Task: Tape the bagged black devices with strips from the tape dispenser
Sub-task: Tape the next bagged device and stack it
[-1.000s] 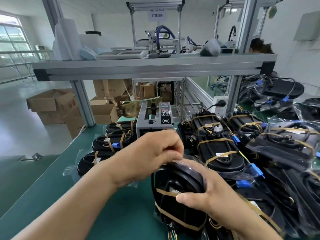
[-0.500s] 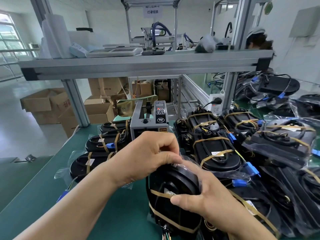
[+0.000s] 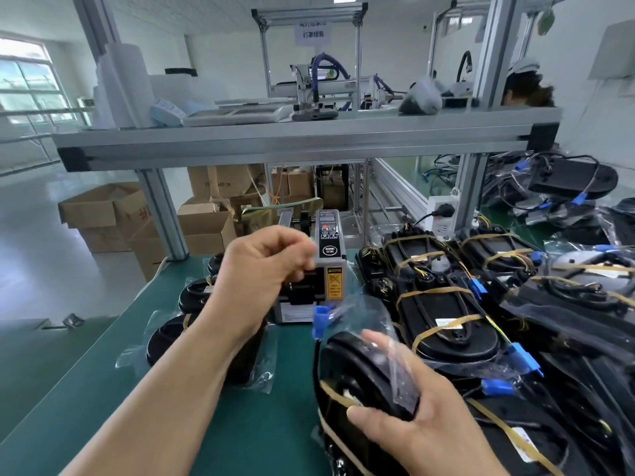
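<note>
**Bagged black device (image 3: 357, 372) stands near the tape dispenser**

The bagged black device stands on its edge at the near side of the green table (image 3: 240, 424), just in front of the tape dispenser (image 3: 328, 255). Two brown tape strips already cross its lower part. A blue plug (image 3: 321, 319) on its wire sticks up inside the clear bag.

The right hand (image 3: 422, 431) grips the device. The thumb lies on the near face and the fingers wrap over the top, pressing the loose bag down.

The left hand (image 3: 264, 269) is up at the front of the tape dispenser. Its fingers are curled in with the tips close together. I cannot tell if they pinch a strip.

To the right, many taped devices (image 3: 446, 324) lie packed side by side in their bags. More dark devices (image 3: 192, 293) lie to the left of the dispenser, partly hidden by the left arm.

Behind the dispenser, a white socket block (image 3: 443, 214) has a black plug in it. A long grey metal shelf (image 3: 292, 142) runs over the back of the table and carries white and grey things. A person's dark hair (image 3: 525, 87) shows behind it on the right.

Brown cardboard boxes (image 3: 99, 211) sit on the shiny floor to the left. A big window (image 3: 27, 84) lets light in on that side. A paper sign (image 3: 311, 30) hangs high up at the back.
</note>
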`<state>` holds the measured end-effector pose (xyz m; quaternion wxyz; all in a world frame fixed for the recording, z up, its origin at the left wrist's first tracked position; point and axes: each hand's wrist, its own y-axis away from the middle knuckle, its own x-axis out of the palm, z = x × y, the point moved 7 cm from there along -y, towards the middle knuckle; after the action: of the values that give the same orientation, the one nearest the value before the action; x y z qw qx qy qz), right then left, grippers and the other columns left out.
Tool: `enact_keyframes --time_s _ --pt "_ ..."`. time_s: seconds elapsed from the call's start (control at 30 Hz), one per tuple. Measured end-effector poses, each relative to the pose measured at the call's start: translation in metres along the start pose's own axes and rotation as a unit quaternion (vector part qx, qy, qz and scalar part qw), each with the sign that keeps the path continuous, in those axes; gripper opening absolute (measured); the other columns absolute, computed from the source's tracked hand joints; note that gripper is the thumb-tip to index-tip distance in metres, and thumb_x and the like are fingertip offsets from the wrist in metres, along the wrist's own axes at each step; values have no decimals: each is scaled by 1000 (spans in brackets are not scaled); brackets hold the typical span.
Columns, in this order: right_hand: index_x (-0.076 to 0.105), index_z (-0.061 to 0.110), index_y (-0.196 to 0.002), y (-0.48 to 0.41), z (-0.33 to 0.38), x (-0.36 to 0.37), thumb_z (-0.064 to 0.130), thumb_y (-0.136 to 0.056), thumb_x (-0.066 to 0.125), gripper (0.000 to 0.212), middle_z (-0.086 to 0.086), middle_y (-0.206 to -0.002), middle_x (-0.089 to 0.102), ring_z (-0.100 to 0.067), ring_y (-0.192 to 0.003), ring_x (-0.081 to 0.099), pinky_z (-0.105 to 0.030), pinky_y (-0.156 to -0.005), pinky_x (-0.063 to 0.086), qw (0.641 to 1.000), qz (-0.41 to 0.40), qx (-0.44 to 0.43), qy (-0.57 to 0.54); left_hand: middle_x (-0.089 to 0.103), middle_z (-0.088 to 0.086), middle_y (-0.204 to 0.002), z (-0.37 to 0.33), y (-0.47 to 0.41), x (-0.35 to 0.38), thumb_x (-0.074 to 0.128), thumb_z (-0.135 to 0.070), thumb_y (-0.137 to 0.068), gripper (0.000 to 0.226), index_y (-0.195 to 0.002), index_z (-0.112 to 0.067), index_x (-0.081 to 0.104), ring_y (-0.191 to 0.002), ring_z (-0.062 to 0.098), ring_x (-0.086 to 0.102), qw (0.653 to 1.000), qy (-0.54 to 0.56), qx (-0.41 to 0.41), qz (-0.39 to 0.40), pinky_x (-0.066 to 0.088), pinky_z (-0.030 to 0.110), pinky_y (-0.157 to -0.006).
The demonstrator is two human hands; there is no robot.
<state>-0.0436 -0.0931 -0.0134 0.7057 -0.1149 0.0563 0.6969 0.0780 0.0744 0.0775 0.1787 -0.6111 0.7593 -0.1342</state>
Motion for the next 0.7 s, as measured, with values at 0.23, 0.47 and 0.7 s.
enact_keyframes --time_s 0.23,0.47,0.7 --pt "62 43 -117 -9 -6 -12 21 -66 87 61 33 -90 71 16 -84 65 4 -69 42 987 -154 -8 -52 56 -4 -62 140 12 -7 62 -24 -96 20 -81 -12 68 -38 2 43 893 126 -395 -175 40 16 -37" --pt "64 44 -116 -15 -13 -6 40 -69 85 52 26 -96 74 13 -88 66 0 -72 44 979 -191 -23 -68 50 -7 -41 167 -5 7 58 -22 -99 30 -71 -12 58 -28 -1 42 826 223 -472 -211 34 10 -35" --pt "63 48 -116 -17 -17 -2 36 -65 83 56 31 -97 72 13 -92 66 -7 -77 47 983 -168 -35 -68 54 -3 -58 171 -11 20 63 -9 -90 11 -82 -14 58 -43 5 47 801 233 -489 -253 35 11 -34"
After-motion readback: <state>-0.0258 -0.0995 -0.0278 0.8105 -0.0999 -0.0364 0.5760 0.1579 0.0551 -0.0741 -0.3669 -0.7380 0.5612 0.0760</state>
